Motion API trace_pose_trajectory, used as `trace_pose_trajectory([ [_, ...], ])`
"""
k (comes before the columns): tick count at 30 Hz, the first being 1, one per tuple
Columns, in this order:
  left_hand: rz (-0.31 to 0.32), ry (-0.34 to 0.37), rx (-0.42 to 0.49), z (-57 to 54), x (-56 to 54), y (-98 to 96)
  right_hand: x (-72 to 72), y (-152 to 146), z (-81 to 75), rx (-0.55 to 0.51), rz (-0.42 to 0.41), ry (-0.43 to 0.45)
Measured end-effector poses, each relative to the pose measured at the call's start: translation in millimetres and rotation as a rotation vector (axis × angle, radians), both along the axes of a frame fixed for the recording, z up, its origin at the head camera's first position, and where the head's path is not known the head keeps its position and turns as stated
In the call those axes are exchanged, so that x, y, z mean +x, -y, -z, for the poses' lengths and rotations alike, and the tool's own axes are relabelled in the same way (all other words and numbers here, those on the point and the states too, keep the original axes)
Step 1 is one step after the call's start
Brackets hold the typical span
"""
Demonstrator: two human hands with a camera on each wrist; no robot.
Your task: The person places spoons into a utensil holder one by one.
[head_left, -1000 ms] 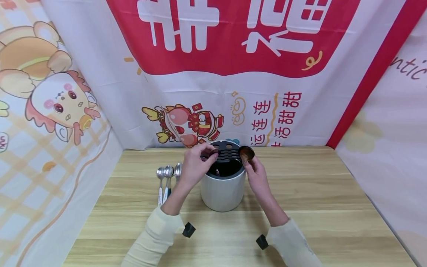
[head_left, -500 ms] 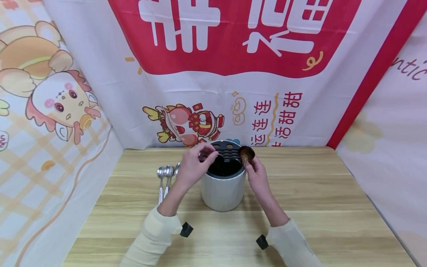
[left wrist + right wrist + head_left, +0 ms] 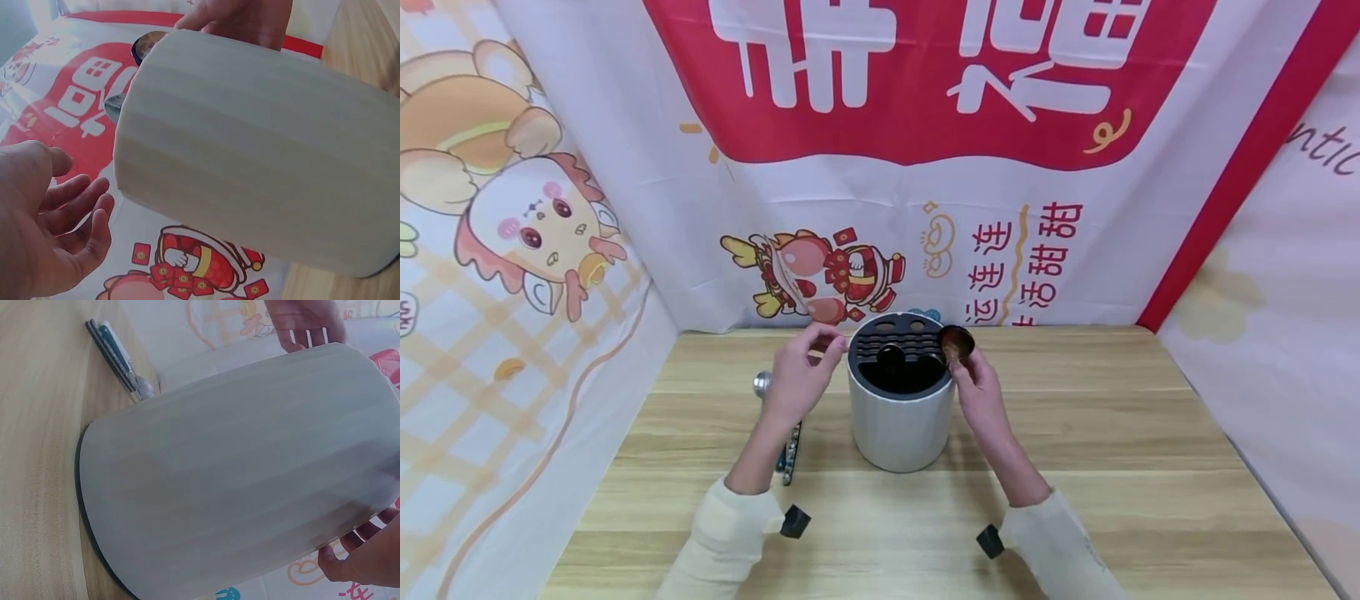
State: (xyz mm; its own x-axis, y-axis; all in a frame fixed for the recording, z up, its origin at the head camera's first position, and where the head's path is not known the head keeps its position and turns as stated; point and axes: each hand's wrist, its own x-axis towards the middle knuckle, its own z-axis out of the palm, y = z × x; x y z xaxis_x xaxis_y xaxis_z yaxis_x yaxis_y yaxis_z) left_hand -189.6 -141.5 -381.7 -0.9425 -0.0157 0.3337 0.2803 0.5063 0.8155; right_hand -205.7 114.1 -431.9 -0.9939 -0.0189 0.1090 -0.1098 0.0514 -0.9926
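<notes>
A white ribbed utensil holder [image 3: 901, 433] with a dark slotted top stands upright on the table. One spoon [image 3: 956, 342] sticks up at its right rim, its bowl reflecting brown. Another spoon's dark bowl [image 3: 891, 357] shows in the front opening. My right hand [image 3: 977, 387] touches the holder's right side, fingertips against the wall and thumb close below the raised bowl. To the left of the rim, my left hand [image 3: 805, 375] hangs apart from the holder. Its fingers are loosely bent around nothing in the left wrist view. Spoons [image 3: 762, 383] on the table are partly hidden behind that arm.
Beside the left forearm lie a patterned handle [image 3: 792, 454] and a teal one. The wooden table [image 3: 1112, 467] meets a printed cloth backdrop [image 3: 985, 133] right behind the holder. Cloth panels also stand at both sides.
My left hand has let go of a spoon in the holder and moved left, away from the rim. The spoon's bowl now sits lower in the opening. My right hand has stayed put.
</notes>
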Motion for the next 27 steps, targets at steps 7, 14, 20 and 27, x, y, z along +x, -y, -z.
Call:
trace_pose_trajectory([
  [7,-0.026,0.036,-0.001,13.0,2.4,16.5,-1.7,0,1.9,-0.013,0.001,-0.01],
  [14,-0.078,0.078,-0.02,33.3,4.7,38.5,-0.8,-1,1.3,-0.003,-0.014,0.013],
  [20,-0.119,0.09,-0.027,50.4,9.3,56.8,-0.9,-2,1.2,0.002,-0.006,0.0],
  [27,-0.176,0.151,-0.056,72.4,13.0,74.8,0.1,-3,0.8,0.009,-0.02,0.036],
])
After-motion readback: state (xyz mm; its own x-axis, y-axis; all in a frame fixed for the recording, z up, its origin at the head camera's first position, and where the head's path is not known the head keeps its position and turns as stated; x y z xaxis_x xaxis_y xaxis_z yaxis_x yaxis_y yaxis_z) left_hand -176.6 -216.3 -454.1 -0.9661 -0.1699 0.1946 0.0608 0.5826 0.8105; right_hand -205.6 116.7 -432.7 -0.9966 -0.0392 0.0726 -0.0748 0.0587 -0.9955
